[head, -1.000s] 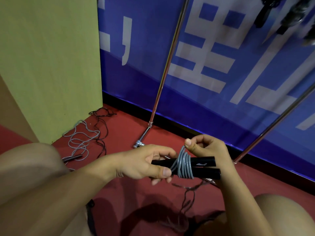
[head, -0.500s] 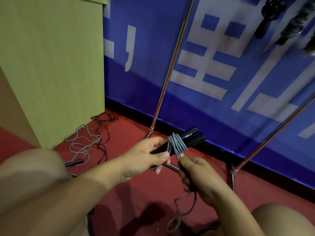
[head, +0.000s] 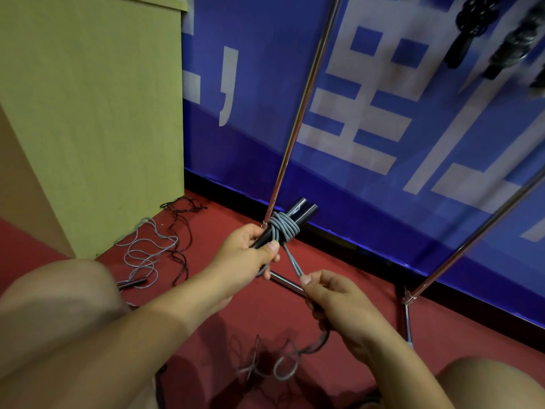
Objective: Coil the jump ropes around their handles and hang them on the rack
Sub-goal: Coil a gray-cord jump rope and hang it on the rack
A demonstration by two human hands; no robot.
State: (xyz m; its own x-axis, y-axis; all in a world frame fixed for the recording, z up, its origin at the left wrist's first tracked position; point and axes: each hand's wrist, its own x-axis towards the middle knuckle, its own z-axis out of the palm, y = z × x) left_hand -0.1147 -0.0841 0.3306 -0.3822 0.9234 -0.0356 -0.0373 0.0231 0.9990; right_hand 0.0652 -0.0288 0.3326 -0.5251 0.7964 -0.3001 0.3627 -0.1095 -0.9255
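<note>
My left hand (head: 250, 255) grips the near end of two black jump-rope handles (head: 303, 212) held side by side, pointing up and away. Several turns of grey rope (head: 283, 227) are wound round them. My right hand (head: 333, 299) pinches the doubled rope strand just below the coil and pulls it taut toward me. The loose rest of the rope (head: 286, 367) trails from that hand to the red floor. The metal rack's left upright (head: 298, 122) rises just behind the handles. Coiled ropes (head: 472, 28) hang from the rack at the top right.
A grey and a black jump rope (head: 150, 249) lie loose on the red floor at the left, beside a green cabinet (head: 88, 113). The rack's right leg (head: 477, 231) slants across the blue banner wall. My knees frame the bottom corners.
My right hand came from above the handles, round and below them, and now pulls the strand taut. The handles tilted from level to pointing up and away.
</note>
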